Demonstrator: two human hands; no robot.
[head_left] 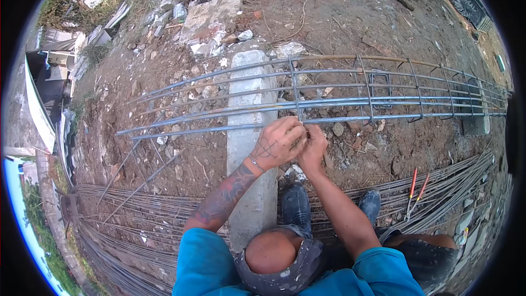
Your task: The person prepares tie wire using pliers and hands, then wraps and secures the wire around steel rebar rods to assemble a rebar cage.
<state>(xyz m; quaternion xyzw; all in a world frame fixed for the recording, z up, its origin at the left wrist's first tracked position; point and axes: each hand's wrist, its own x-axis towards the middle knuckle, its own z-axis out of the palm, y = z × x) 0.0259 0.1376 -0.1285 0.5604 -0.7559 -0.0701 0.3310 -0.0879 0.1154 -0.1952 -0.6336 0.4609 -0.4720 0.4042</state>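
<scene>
My left hand [280,140] and my right hand [313,147] meet at the lower corner of a square steel stirrup [295,87]. This stirrup is the leftmost one on a long rebar cage [350,119]. Both sets of fingers are curled in and pressed together against the near bar. Whatever is pinched between them is hidden by the fingers. The cage lies across a pale concrete beam [249,170], its bare bar ends reaching out to the left. More stirrups stand along the bars to the right.
Long-handled pincers with red grips [412,193] lie at the lower right on loose steel rods [455,186]. Another concrete support [476,123] sits under the cage's far right. Rubble and a flat slab [211,15] lie beyond. My boots [296,208] are close to the beam.
</scene>
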